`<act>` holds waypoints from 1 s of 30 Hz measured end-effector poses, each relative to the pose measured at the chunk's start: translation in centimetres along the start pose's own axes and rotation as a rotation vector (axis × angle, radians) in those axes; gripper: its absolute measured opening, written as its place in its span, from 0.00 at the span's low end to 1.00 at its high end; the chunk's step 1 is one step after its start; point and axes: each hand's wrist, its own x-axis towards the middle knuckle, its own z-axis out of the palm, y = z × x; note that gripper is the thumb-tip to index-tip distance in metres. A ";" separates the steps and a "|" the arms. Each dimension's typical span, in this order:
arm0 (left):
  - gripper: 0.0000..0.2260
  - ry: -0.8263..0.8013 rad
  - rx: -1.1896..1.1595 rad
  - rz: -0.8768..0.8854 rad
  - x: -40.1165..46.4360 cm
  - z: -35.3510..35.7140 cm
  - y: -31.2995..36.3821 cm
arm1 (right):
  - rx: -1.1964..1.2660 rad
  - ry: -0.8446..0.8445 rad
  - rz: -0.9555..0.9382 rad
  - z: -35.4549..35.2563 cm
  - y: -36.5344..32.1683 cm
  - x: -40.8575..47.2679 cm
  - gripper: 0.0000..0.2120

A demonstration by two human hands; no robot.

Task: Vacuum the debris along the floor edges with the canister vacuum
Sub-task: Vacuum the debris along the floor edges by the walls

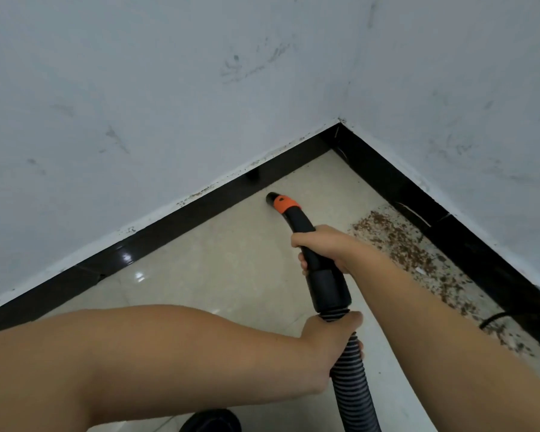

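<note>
The black vacuum handle [326, 283] has an orange collar [285, 204], and its open nozzle tip [271, 198] sits close to the black baseboard [181, 222] on the left wall. My right hand [321, 247] grips the curved handle tube. My left hand [334, 341] grips the ribbed grey hose [351, 391] just below the cuff. Brown debris [409, 251] lies scattered along the right wall's baseboard, to the right of the nozzle.
Two white scuffed walls meet in a corner [340, 123] ahead. The floor is glossy beige tile [231, 263]. A black cord [493, 319] loops on the floor at the right. A dark rounded object [211, 420] shows at the bottom edge.
</note>
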 end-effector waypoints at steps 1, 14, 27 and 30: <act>0.07 0.010 -0.003 -0.002 -0.1 -0.3 -0.1 | -0.005 -0.008 -0.003 0.5 0.0 0.0 0.08; 0.07 0.029 0.069 0.048 3.6 -1.0 3.2 | 0.064 0.166 -0.063 -1.5 -1.9 3.5 0.09; 0.09 -0.062 0.095 0.059 7.7 1.7 8.7 | 0.134 0.364 -0.087 -7.8 -4.4 6.7 0.10; 0.09 -0.055 0.095 0.063 7.7 2.1 9.3 | 0.152 0.350 -0.078 -8.5 -4.8 6.7 0.08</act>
